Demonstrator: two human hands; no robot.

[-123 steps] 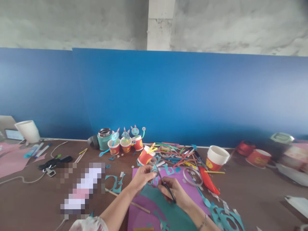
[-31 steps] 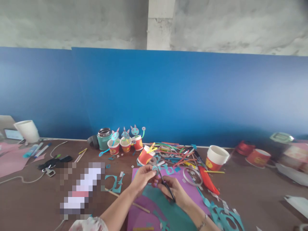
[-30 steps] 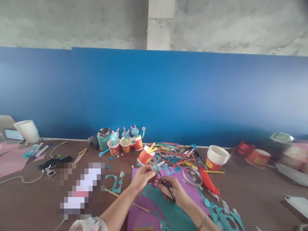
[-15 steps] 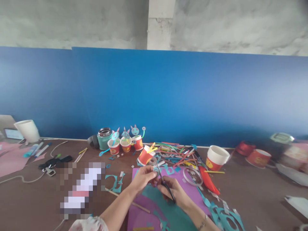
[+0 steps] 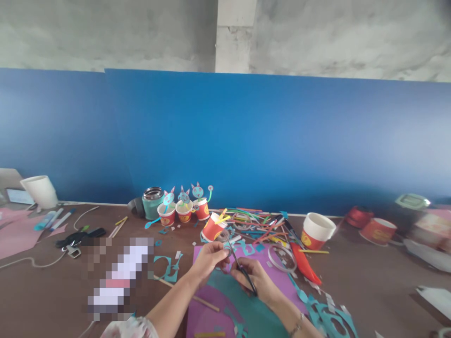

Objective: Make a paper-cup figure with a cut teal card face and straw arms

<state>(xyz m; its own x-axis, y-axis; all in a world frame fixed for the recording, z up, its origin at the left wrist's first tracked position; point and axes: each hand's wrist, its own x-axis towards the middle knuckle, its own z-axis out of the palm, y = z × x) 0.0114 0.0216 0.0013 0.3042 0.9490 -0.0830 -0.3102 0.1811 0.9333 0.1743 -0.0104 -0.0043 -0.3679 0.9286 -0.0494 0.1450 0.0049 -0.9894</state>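
My right hand (image 5: 254, 278) is closed around the black handles of a pair of scissors (image 5: 246, 278), whose blades point up and away, toward my left fingertips. My left hand (image 5: 210, 259) pinches a small piece of paper (image 5: 229, 252) right beside the blades; its outline is mostly hidden by the fingers. Under both hands lie a teal paper sheet (image 5: 262, 307) and a purple sheet (image 5: 204, 319). Just beyond the left fingers, a red-and-white paper cup (image 5: 210, 231) leans over with yellow strips on it.
Three paper cups with blue cat faces (image 5: 184, 213) stand by a teal thermos (image 5: 152, 209). Pipe cleaners (image 5: 252, 220), tape rings (image 5: 282, 259) and a red pouch (image 5: 306, 265) lie behind and right. Teal cut-outs (image 5: 331, 317) are at lower right, stacked white-and-red cups (image 5: 317, 232) behind.
Both hands stay in nearly the same place. The small paper in my left fingers has turned slightly, and less of its blue face shows beside the blades.
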